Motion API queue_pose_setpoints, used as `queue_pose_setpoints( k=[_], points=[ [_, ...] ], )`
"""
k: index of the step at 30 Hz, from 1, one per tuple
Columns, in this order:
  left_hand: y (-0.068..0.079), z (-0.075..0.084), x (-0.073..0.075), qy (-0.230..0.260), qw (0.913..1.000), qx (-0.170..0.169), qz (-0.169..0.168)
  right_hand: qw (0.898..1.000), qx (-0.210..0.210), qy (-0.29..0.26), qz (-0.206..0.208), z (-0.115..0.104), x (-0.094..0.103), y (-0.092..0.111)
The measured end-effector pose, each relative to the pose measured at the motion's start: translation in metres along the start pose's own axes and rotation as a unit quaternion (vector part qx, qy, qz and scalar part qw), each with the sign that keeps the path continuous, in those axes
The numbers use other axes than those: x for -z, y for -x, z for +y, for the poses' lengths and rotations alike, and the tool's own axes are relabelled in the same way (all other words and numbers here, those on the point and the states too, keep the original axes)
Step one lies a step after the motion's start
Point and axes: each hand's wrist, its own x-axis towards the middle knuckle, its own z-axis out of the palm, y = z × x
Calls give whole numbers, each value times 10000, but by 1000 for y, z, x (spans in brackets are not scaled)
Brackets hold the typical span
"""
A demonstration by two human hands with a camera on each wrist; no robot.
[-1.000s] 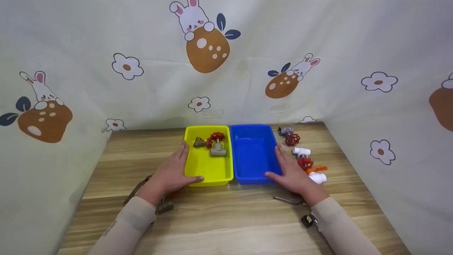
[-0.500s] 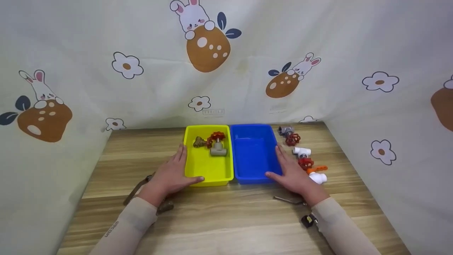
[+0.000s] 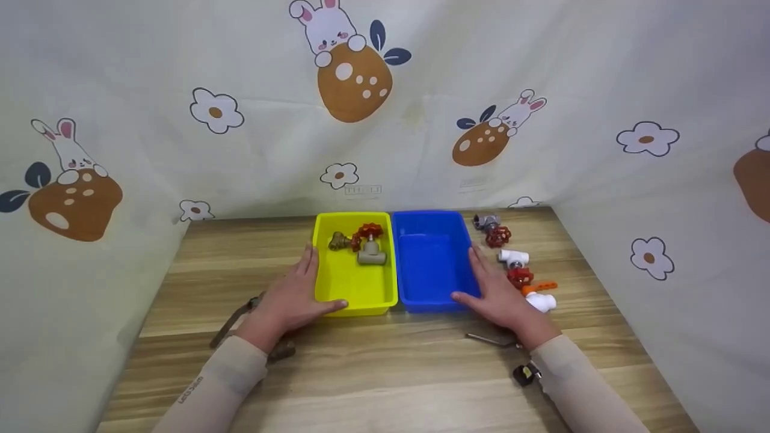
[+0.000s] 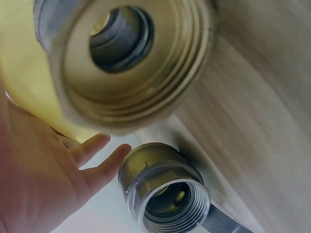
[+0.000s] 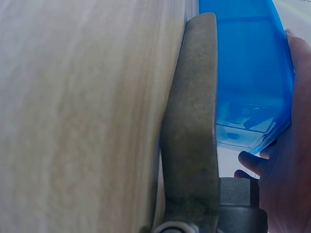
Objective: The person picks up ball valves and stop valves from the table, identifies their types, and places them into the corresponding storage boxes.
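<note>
Since the yellow tray point(image 3: 355, 288) and the blue tray point(image 3: 430, 264) stand rim beside rim toward the far edge of the table point(image 3: 385, 373), long axes running near to far, I enter them as a pair between the hands.

Left hand point(image 3: 292, 294): nearer the yellow tray; fingers straight along its left wall, thumb over the near left corner, not clenched.

Right hand point(image 3: 499, 294): nearer the blue tray; mirrored, fingers likewise extended.

Yellow tray, far half: brass valve point(image 3: 338, 241), gray valve point(image 3: 372, 257).

Right of the blue tray, far to near: metal valve point(image 3: 488, 223), white tee valve point(image 3: 514, 259), orange-levered valve point(image 3: 542, 302), partly hidden by the right hand.

Close to the wrists, in the way, partly covered: brass fitting point(image 3: 281, 350), left; steel lever point(image 3: 490, 340), right.
</note>
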Motion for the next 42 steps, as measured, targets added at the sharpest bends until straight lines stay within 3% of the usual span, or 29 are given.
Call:
queue_pose_setpoints(
  k=[11, 19, 25, 30, 36, 42],
  points=[
    [0, 0, 0, 46, 10000, 31, 20, 9996, -65, -232, -158, 1, 6, -2],
    [-2, 2, -2, 112, 9999, 40, -20, 9996, -131, -190, -153, 3, 43, -11],
    [-1, 0, -2, 104, 9999, 71, 10, 9999, -93, -101, -69, 15, 80, -38],
    [1, 0, -1, 101, 9999, 38, 43, 9988, -344, 263, -243, 28, 101, -63],
    [1, -2, -3, 138, 9999, 39, 82, 9924, -552, 873, -670, 46, 107, -92],
    [-1, 0, -3, 145, 9998, 70, 72, 9835, -898, 1124, -1100, 62, 106, -116]
  ],
)
